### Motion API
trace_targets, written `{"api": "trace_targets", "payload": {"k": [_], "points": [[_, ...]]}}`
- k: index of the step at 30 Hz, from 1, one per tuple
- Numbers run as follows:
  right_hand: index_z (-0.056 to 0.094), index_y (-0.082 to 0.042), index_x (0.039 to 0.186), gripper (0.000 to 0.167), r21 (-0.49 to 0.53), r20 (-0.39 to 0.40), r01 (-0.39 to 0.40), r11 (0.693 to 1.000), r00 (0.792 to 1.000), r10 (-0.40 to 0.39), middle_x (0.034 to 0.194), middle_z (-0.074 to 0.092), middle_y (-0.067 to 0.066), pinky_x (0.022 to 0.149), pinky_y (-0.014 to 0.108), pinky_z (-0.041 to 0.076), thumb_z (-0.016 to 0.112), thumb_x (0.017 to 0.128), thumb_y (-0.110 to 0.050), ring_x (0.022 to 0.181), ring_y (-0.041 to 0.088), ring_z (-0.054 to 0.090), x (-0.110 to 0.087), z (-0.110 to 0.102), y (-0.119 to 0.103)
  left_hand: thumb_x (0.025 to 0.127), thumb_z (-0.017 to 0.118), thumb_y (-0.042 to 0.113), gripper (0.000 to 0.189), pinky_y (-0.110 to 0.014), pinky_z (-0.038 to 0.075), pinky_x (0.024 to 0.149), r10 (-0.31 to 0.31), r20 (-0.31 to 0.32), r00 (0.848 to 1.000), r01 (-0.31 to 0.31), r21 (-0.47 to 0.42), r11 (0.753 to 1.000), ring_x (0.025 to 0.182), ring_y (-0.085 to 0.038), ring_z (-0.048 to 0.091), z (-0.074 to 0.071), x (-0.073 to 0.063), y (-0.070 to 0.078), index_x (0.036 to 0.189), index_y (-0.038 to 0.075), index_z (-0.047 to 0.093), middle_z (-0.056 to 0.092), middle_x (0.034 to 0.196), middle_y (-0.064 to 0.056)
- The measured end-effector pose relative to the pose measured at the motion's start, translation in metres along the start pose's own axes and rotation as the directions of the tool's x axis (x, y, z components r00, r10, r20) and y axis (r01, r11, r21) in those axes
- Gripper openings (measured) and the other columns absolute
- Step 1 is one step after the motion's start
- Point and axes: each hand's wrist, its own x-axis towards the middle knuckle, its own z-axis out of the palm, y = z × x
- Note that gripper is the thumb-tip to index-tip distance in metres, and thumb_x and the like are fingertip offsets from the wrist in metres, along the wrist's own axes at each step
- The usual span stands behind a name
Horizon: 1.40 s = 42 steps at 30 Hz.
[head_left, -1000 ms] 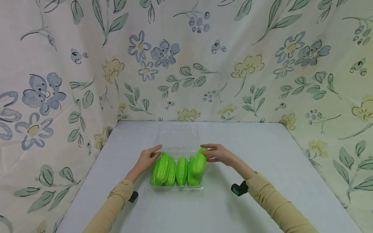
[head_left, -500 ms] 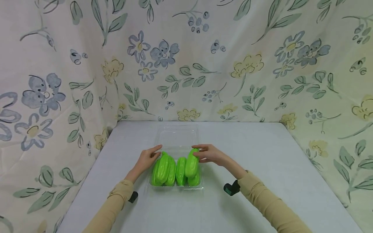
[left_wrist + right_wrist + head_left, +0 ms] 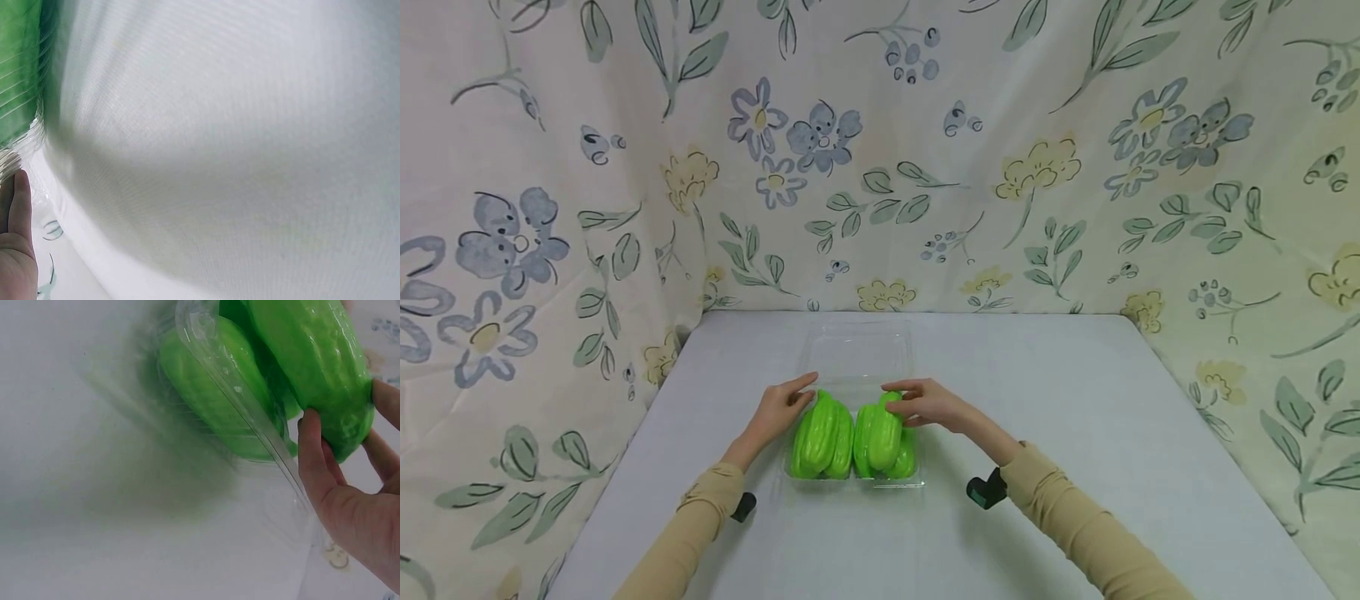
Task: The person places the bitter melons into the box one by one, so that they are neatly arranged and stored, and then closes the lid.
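An open clear plastic clamshell box (image 3: pixel 898 484) holds several bright green, glossy, cucumber-shaped vegetables (image 3: pixel 822 437). My right hand (image 3: pixel 928 403) grips one more such vegetable (image 3: pixel 312 356) by its far end, thumb and fingers on either side. It is tilted, with its near end over the right-hand group in the box. In the right wrist view it stands above the box's rim (image 3: pixel 234 394), and another vegetable (image 3: pixel 212 387) shows through the wall. My left hand (image 3: pixel 780 407) holds the box's far left corner, fingertips right at the rim; the left wrist view shows only part of that hand (image 3: pixel 19 250).
The box's clear lid (image 3: pixel 859 348) lies folded back behind it on the white table (image 3: pixel 1037 375). A floral curtain (image 3: pixel 880 167) hangs behind and at both sides. Each sleeve has a dark wrist camera (image 3: pixel 987 490) beneath it.
My right hand has moved left with the vegetable, from the box's right edge to over the right-hand group, and a little lower. The left hand has stayed at the corner.
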Motion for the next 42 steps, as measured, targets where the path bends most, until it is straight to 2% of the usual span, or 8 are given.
{"api": "trace_targets", "payload": {"k": [4,7,13,19,22,25,37,42], "points": [[0.051,-0.009,0.137,0.049,-0.02,-0.009,0.002,1.0,1.0,-0.002,0.129,0.053,0.02,0.086,0.039,0.054,0.063,0.092,-0.023,0.103,0.02,0.06,0.002,0.004,0.0,0.093,0.06,0.01,0.037,-0.02,0.036,0.047,-0.024,0.028,0.999,0.024,-0.016,1.0,0.049,0.001,0.037,-0.001,0.0,-0.001,0.129,0.002,0.058,0.069,0.11,-0.019],[0.051,-0.009,0.137,0.049,-0.033,-0.023,0.001,0.999,1.0,-0.002,0.131,0.051,0.023,0.085,0.039,0.054,0.064,0.091,-0.022,0.105,0.022,0.06,0.003,0.007,-0.001,0.094,0.059,0.011,0.037,-0.02,0.034,0.045,-0.03,0.039,0.999,0.031,-0.026,0.999,0.046,0.0,0.029,-0.001,0.0,-0.002,0.13,0.001,0.057,0.068,0.111,-0.019],[0.05,-0.006,0.138,0.05,-0.049,-0.081,0.018,0.999,0.997,-0.022,0.129,0.053,0.025,0.082,0.037,0.055,0.063,0.092,-0.02,0.106,0.026,0.061,0.006,0.012,0.003,0.093,0.06,0.01,0.037,-0.02,0.035,0.045,-0.041,0.034,0.999,0.042,-0.039,0.998,0.046,0.0,0.032,-0.001,0.0,-0.002,0.129,0.001,0.057,0.066,0.118,-0.018],[0.052,-0.004,0.135,0.048,-0.054,-0.168,0.034,0.998,0.985,-0.043,0.125,0.057,0.027,0.078,0.036,0.056,0.064,0.092,-0.019,0.104,0.03,0.063,0.006,0.017,0.006,0.093,0.06,0.009,0.038,-0.02,0.035,0.046,-0.045,0.036,0.998,0.047,-0.047,0.998,0.047,-0.001,0.032,-0.002,0.001,0.0,0.13,0.001,0.057,0.064,0.12,-0.02],[0.054,-0.004,0.133,0.045,-0.046,-0.196,0.034,0.998,0.98,-0.043,0.126,0.056,0.028,0.079,0.036,0.056,0.064,0.091,-0.019,0.106,0.031,0.063,0.006,0.018,0.008,0.094,0.059,0.01,0.038,-0.02,0.036,0.048,-0.053,0.038,0.998,0.054,-0.043,0.998,0.049,-0.001,0.037,-0.001,0.001,0.001,0.13,0.002,0.057,0.063,0.123,-0.018],[0.055,-0.003,0.131,0.044,-0.044,-0.209,0.037,0.998,0.977,-0.045,0.125,0.057,0.027,0.078,0.035,0.056,0.064,0.091,-0.019,0.106,0.032,0.062,0.006,0.018,0.01,0.093,0.06,0.01,0.038,-0.02,0.037,0.049,-0.049,0.032,0.998,0.05,-0.039,0.998,0.051,0.0,0.04,0.0,0.001,0.002,0.13,0.001,0.057,0.062,0.124,-0.018],[0.054,-0.001,0.132,0.042,-0.055,-0.234,0.098,0.994,0.966,-0.108,0.126,0.058,0.025,0.08,0.033,0.055,0.061,0.093,-0.017,0.113,0.035,0.059,0.003,0.021,0.014,0.095,0.058,0.013,0.04,-0.02,0.038,0.049,-0.054,0.023,0.998,0.054,0.008,0.999,0.049,0.0,0.033,-0.001,0.0,0.004,0.135,0.009,0.054,0.057,0.133,-0.012],[0.057,-0.003,0.13,0.04,-0.08,-0.242,0.094,0.992,0.964,-0.111,0.124,0.06,0.022,0.081,0.033,0.055,0.061,0.094,-0.019,0.112,0.033,0.06,0.002,0.022,0.015,0.095,0.058,0.014,0.04,-0.02,0.038,0.051,-0.065,0.032,0.997,0.064,0.035,0.997,0.052,-0.002,0.035,-0.001,0.0,0.004,0.135,0.007,0.053,0.058,0.132,-0.011]]}}
